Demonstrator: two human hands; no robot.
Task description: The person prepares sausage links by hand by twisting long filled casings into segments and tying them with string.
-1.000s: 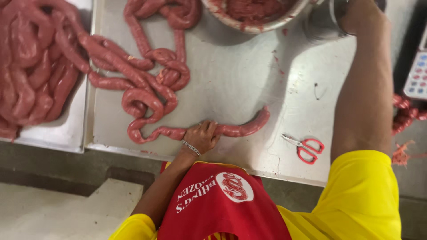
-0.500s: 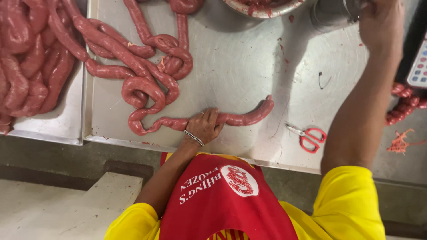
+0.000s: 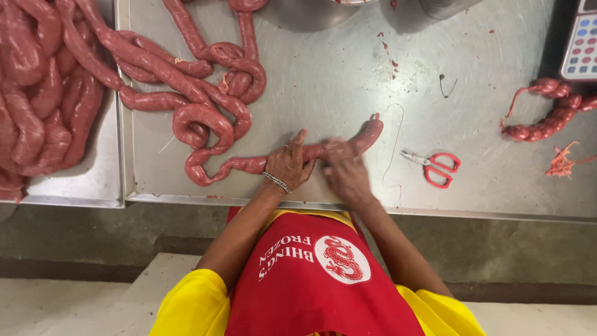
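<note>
While your left hand (image 3: pixel 289 165) lies palm-down across the long red sausage rope (image 3: pixel 214 121), its fingers sit close together and press onto the casing, the thumb pointing up and away from you and a thin metal bracelet (image 3: pixel 276 182) circling the wrist. Your right hand (image 3: pixel 345 171) is just beside it, touching the same rope a little further toward its free end; it is blurred, so you cannot tell whether those fingers are pinched on the casing or only resting over it. The rope lies on the steel table (image 3: pixel 348 68), its rounded free end (image 3: pixel 372 129) poking out past your right hand, while the other way it loops back in several coils toward the far left of the table. A thin pale string (image 3: pixel 393 146) curls on the steel just right of the free end. Red-handled scissors (image 3: pixel 435 167) lie near your right hand, apart from the rope. Further right sits a shorter knotted sausage piece (image 3: pixel 547 118) with orange scraps (image 3: pixel 563 162) below it, and a calculator (image 3: pixel 581 40) (only partly in view) at the table's far corner. To your left, a separate steel tray (image 3: pixel 93 180) holds a heap of more sausage (image 3: pixel 37 93).
</note>
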